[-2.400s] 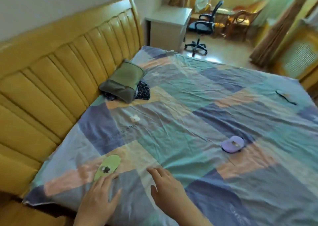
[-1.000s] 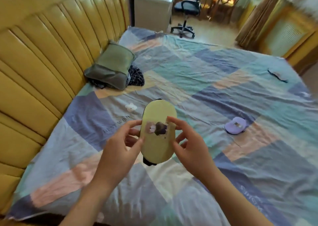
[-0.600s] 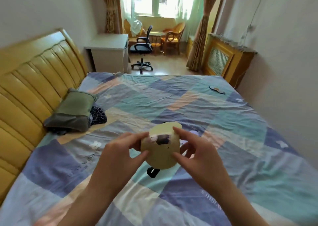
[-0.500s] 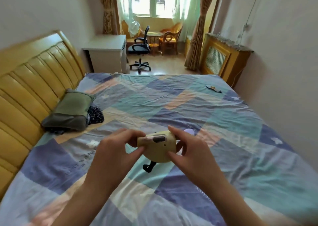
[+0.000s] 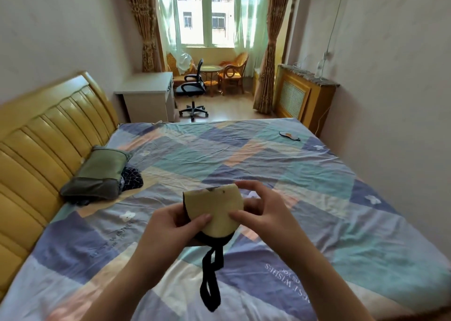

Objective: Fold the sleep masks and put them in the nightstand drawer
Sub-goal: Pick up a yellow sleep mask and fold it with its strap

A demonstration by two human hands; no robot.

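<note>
I hold a yellow-green sleep mask (image 5: 214, 210), folded in half, above the patchwork bed (image 5: 305, 174). My left hand (image 5: 170, 225) pinches its left edge and my right hand (image 5: 261, 210) grips its right side. Its black strap (image 5: 211, 279) hangs down in a loop. A dark sleep mask (image 5: 289, 135) lies at the bed's far right corner. A sliver of a pale purple mask (image 5: 251, 194) shows behind my right hand. The white nightstand (image 5: 148, 96) stands beyond the headboard on the left.
A green pillow (image 5: 100, 171) with dark checked cloth (image 5: 131, 178) beside it lies against the yellow headboard (image 5: 44, 145). A black office chair (image 5: 192, 91), wicker chairs and a small table stand by the window. A wooden radiator cover (image 5: 302, 96) lines the right wall.
I picked the yellow-green mask off the bed with both hands, raised it and folded it in half. The view lifted from the bed surface toward the window.
</note>
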